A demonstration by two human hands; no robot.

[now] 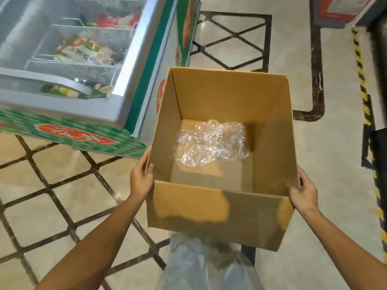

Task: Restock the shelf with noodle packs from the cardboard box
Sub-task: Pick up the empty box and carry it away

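Only crumpled plastic wrap inside cardboard box

A shop, a grocery by the look; glass-topped chest freezer up and left of the left hand's fingers, wire baskets of coloured packets inside, branded green-and-red panels on its sides; polished tiled floor with dark diamond inlay; yellow-and-black hazard tape above the right hand's fingers.

bright indoor light is glaring off the freezer lid — edges are bending and blurring, floor shining softly.
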